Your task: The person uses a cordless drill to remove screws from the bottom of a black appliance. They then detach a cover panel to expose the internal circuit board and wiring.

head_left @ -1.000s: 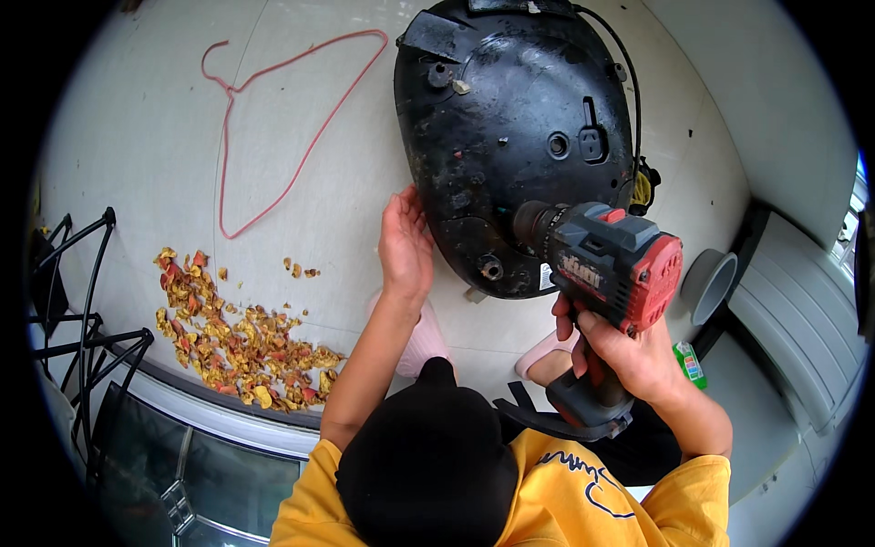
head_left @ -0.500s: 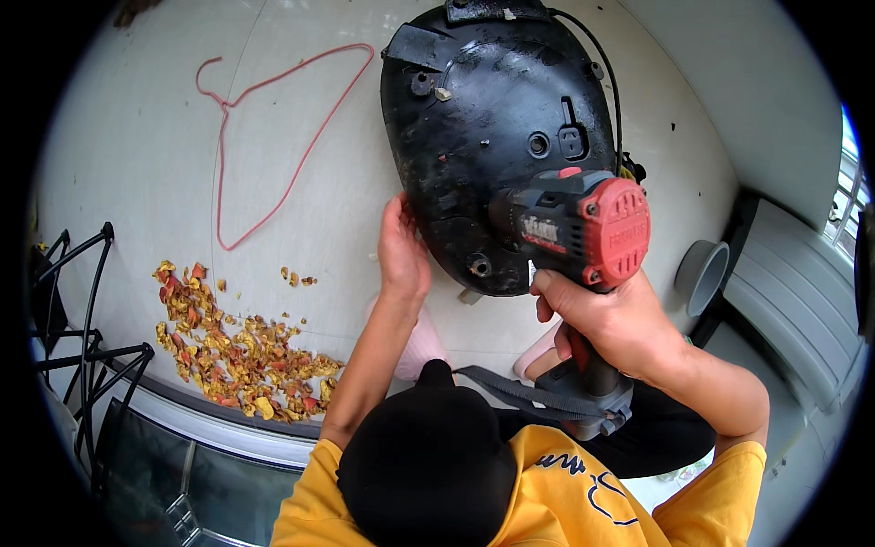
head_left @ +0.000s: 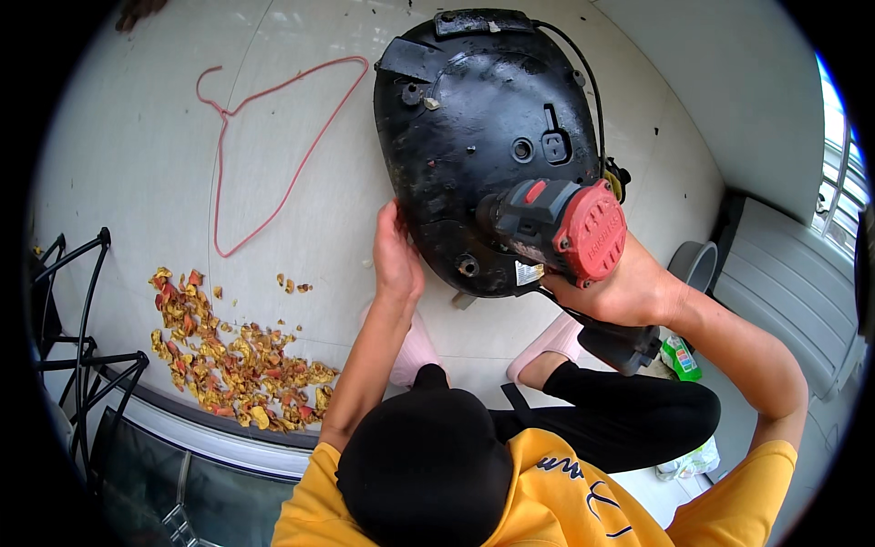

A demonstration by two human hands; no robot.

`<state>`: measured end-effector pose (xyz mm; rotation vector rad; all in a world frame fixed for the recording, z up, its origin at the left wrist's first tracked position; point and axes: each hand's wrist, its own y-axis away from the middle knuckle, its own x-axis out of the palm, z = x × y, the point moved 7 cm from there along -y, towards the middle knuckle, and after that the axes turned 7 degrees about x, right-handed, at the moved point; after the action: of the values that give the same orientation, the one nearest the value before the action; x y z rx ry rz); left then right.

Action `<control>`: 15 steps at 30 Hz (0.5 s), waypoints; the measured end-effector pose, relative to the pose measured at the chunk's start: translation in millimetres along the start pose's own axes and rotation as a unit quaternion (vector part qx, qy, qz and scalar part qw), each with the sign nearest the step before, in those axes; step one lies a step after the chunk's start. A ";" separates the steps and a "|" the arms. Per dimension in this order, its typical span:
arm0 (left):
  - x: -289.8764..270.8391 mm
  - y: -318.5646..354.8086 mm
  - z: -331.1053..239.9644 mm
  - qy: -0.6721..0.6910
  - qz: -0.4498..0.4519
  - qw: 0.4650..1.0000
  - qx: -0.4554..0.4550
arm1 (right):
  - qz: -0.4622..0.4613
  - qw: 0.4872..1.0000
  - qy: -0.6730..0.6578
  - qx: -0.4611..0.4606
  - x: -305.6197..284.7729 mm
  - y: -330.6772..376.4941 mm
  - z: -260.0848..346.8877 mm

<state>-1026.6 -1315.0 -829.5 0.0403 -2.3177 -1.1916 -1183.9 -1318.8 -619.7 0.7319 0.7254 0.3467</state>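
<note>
A large oval black plastic housing (head_left: 492,118) lies on the floor before me, its worn face up with screw holes and a keyhole-shaped recess. My left hand (head_left: 397,260) steadies its lower left edge, with the fingertips partly hidden behind the rim. In my right hand (head_left: 629,287) is a cordless drill (head_left: 556,228), grey and black with a red back end. The drill's nose points down at the housing's lower right part; its own body hides the tip. A small white label (head_left: 529,273) shows on the housing beside my right thumb.
A pink wire hanger (head_left: 293,178) and a heap of dried yellow-red peel pieces (head_left: 241,360) lie to the left. Black metal legs (head_left: 87,356) stand at far left. On the right are a grey basin (head_left: 694,264), a grey plastic unit (head_left: 788,296) and a green packet (head_left: 681,358).
The drill has turned in my right hand, its handle swinging from toward me out to the right. My right elbow has moved outward. My left hand keeps its place on the housing.
</note>
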 end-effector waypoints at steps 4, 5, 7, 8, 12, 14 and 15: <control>-1.0 -3.9 0.8 0.017 0.018 1.000 0.004 | 0.036 0.995 0.076 -0.046 1.0 -4.8 -5.2; -1.8 -5.6 1.3 0.027 0.022 0.999 0.008 | 0.059 0.993 0.089 -0.049 0.4 -6.1 -5.4; -4.7 -7.1 2.4 0.024 0.017 1.000 0.007 | 0.082 0.986 0.119 -0.077 -2.6 -10.6 -3.3; -5.6 -6.1 3.6 0.021 0.015 1.000 0.003 | 0.082 0.983 0.134 -0.097 -4.0 -11.9 -1.6; -3.9 -6.5 1.2 0.017 0.026 0.999 0.014 | 0.143 0.976 0.148 -0.078 -13.6 -23.6 7.5; -3.6 -8.7 1.2 0.026 0.038 0.999 0.020 | 0.152 0.971 0.154 -0.103 -14.3 -26.3 8.6; -6.2 -10.8 3.6 0.022 0.038 0.999 0.021 | 0.168 0.968 0.160 -0.093 -15.2 -28.0 7.0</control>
<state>-1025.1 -1317.3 -842.3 -0.0077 -2.2858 -1.0932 -1188.5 -1349.8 -628.7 0.6240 0.8591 0.8455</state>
